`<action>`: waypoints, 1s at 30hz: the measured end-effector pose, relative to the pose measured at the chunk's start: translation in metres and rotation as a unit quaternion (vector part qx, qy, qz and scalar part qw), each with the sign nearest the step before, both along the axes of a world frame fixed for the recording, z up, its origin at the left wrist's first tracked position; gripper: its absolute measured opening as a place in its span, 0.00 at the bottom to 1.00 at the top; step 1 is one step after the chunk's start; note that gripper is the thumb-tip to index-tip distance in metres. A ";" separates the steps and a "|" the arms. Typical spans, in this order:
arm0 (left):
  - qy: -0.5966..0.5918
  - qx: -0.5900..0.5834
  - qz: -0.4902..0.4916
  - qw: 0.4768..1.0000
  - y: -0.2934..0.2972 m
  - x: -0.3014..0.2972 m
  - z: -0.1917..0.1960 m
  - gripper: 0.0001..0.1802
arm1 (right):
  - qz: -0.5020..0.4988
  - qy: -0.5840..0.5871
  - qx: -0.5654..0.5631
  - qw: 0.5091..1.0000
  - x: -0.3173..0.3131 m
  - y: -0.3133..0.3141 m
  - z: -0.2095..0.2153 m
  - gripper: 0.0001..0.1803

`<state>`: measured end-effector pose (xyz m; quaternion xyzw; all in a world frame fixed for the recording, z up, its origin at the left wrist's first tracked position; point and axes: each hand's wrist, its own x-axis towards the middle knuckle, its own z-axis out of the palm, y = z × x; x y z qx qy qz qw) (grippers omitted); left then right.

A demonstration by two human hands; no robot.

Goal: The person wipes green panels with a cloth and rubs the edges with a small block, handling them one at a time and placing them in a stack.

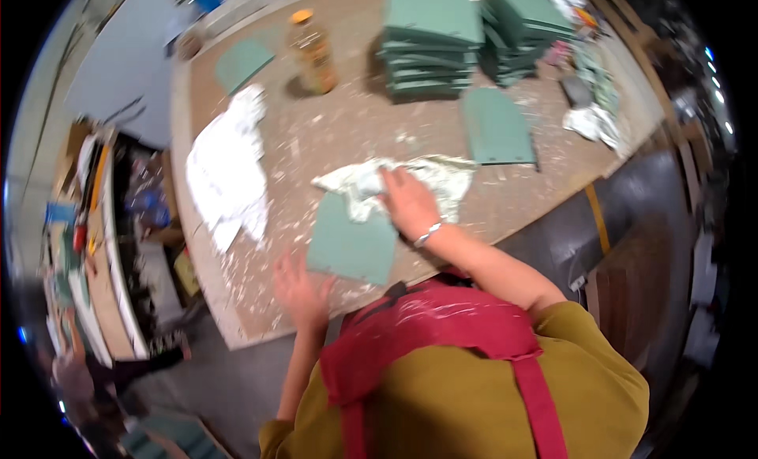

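Note:
A green panel (351, 242) with an arched outline lies flat near the table's front edge. Over its far end is a crumpled pale cloth (446, 178), which spreads to the right across the tabletop. My right hand (409, 205), with a silver bracelet at the wrist, presses down on this cloth, its fingers bent around a bunched part. My left hand (302, 291) rests at the panel's near left corner, fingers spread and slightly blurred, holding nothing.
A white cloth (230, 167) lies on the left of the worn table (339, 135). Farther back stand an orange-capped bottle (313, 54) and stacks of green panels (433, 44). Single green panels (497, 127) lie right and far left. Rags (592, 123) sit at the right edge.

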<state>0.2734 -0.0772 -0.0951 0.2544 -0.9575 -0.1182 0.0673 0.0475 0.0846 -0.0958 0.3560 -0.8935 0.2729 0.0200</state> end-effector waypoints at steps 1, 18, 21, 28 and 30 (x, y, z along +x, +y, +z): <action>0.018 0.012 0.001 1.000 0.000 0.002 -0.003 0.39 | 0.008 -0.004 0.003 1.000 0.000 -0.002 0.001 0.25; 0.240 0.626 0.118 0.733 0.032 -0.063 0.061 0.24 | 0.071 -0.069 -0.185 0.978 -0.011 0.017 0.081 0.28; 0.241 0.551 0.061 0.797 0.045 -0.043 0.034 0.22 | 0.224 0.065 -0.120 0.965 0.047 -0.013 0.122 0.29; 0.239 0.463 0.010 0.853 0.061 -0.062 0.077 0.19 | 0.060 -0.093 -0.202 0.973 -0.022 0.013 0.084 0.19; 0.184 0.516 0.010 0.837 0.063 -0.064 0.085 0.20 | -0.018 -0.280 -0.123 0.952 -0.078 0.042 0.046 0.19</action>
